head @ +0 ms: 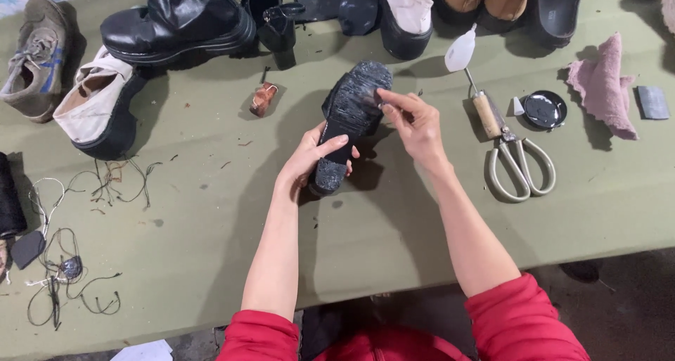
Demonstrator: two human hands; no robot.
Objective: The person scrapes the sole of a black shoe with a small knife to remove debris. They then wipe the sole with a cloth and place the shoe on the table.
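Observation:
A black shoe (pixel 351 111) lies sole up over the olive table cover (pixel 211 227), its tread glossy and wet-looking. My left hand (pixel 309 157) grips the heel end from the left, thumb across the sole. My right hand (pixel 415 122) rests on the forefoot, fingertips pressed onto the sole's upper right part. Both sleeves are red.
Right of my hands lie a wooden-handled tool (pixel 485 111), white-handled scissors (pixel 520 168), a small black tin (pixel 545 109) and a pink rag (pixel 605 83). Several shoes and black boots (pixel 176 20) line the far edge. Loose threads (pixel 63 262) lie left, along with a small brown piece (pixel 264 99).

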